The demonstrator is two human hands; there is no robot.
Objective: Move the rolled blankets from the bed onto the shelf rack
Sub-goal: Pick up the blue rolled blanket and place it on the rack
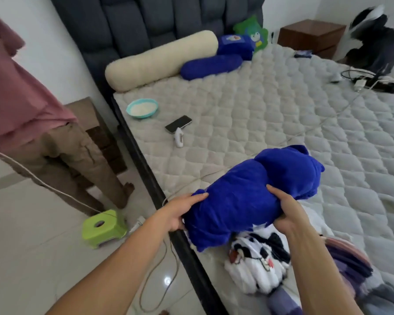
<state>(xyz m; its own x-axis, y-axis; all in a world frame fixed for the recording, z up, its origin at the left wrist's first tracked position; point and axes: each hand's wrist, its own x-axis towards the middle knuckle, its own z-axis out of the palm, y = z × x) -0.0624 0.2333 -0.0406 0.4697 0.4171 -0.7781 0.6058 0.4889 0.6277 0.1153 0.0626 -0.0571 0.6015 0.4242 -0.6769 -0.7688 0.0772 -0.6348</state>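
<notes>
**Blue roll gripped at bed edge, pickup step**

Nearest: both hands clasp the rolled blue blanket (248,198), a plush, fleecy bundle, fat and lumpy, far end bulging loose. Left hand (182,212) cups its near-left end, fingers wrapped under. Right hand (284,210) clamps the middle from the right side, thumb on top. The roll sits at the near edge of the bed (282,105); whether it is lifted clear or resting on it, I cannot tell. Step in hand, judged: picking up the first roll. Next move likely calls for lifting it clear and turning away; the shelf rack is not in view.

Just beside, under the right wrist: a white cartoon-print blanket (257,264), soft, ribbed folds, and a striped purple-grey bundle (350,264) touching it.

Mid bed: quilted, diamond-stitched mattress top, a dark phone (178,123), a teal bowl (142,108).

Far, at the padded grey headboard (146,21): a cream bolster (159,60), a small blue bolster (210,66).
</notes>
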